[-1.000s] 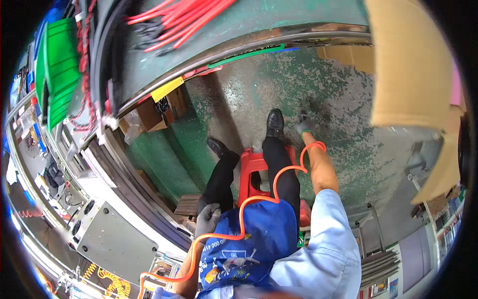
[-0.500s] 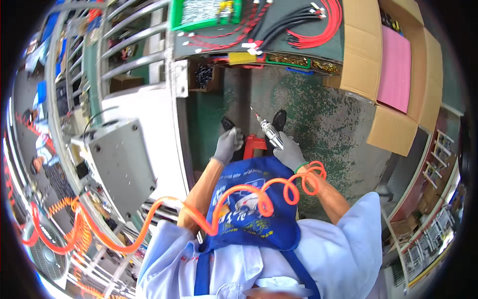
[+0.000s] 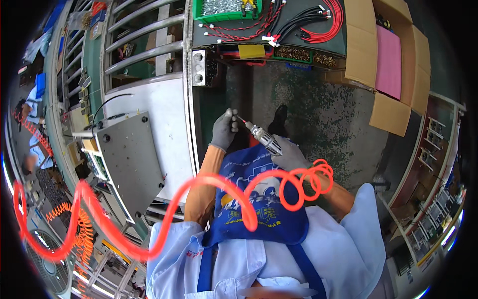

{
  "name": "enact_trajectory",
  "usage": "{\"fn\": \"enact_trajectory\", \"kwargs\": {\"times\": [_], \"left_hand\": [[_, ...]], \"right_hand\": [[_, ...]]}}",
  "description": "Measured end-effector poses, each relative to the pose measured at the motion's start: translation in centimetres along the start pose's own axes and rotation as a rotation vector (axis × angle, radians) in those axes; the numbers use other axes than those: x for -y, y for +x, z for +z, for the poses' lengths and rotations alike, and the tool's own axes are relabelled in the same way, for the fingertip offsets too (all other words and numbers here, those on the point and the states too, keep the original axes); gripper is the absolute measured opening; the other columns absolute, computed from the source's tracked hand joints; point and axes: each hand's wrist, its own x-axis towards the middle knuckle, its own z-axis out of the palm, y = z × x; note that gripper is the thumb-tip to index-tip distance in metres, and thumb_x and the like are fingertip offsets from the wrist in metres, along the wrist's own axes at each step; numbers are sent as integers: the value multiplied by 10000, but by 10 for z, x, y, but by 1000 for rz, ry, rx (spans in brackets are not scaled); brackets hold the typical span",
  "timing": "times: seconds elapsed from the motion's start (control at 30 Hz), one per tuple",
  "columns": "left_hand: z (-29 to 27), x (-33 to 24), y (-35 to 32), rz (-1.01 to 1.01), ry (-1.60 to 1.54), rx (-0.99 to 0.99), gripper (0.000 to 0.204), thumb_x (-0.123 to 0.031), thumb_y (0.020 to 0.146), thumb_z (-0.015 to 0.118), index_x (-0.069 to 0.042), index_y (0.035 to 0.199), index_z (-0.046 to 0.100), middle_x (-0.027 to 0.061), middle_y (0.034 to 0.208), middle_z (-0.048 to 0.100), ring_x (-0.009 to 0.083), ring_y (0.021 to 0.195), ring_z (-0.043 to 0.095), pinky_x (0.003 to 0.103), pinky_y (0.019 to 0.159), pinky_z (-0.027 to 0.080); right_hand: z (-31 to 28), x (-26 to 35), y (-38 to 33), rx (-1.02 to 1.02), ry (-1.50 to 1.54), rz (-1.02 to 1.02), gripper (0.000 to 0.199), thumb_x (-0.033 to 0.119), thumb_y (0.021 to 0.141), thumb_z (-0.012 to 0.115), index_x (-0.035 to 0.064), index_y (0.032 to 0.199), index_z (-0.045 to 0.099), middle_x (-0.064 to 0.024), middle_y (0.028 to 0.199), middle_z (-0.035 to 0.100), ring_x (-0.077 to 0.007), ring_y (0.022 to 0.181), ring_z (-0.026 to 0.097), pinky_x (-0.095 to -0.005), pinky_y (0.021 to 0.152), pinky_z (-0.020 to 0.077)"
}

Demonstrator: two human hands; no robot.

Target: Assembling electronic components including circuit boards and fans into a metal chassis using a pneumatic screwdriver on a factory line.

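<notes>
Speckled green concrete floor, open cardboard box w/ pink sheet at right, grey metal bench left, wire bundles up top.

Grey gloves, blue apron, pale-blue sleeves

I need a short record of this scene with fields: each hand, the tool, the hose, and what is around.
Left hand: grey-gloved left hand, fingertips at the tip of the tool
Right hand: grey-gloved right hand, gripping the tool body
Tool: slim metal pneumatic screwdriver, tilted, bit pointing up-left towards the left hand
Hose: coiled orange air hose, running from the right hand across the blue apron to the left
Left side: grey metal plate on the workbench
Above: red and black cables, green tray, open cardboard box
</notes>
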Motion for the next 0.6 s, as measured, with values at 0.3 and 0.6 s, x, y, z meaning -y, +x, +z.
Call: {"fn": "enact_trajectory", "kwargs": {"times": [0.3, 0.6], "left_hand": [[-67, 86, 8, -87, 441, -412, 208, -195, 960, 556, 2, 976, 618, 64, 756, 628, 111, 613, 572, 246, 551, 465], [-116, 162, 36, -264, 559, -375, 263, -247, 934, 606, -4, 1032, 624, 69, 778, 642, 141, 628, 613, 257, 540, 487]], "right_hand": [[91, -272, 190, -108, -83, 670, 485, 247, 722, 651, 68, 1159, 539, -256, 1116, 612, -421, 1046, 591, -486, 881, 480], [149, -464, 380, -134, 40, 956, 438, 261, 777, 617, 51, 1161, 615, -229, 1155, 626, -382, 1095, 594, -445, 893, 499]]}}
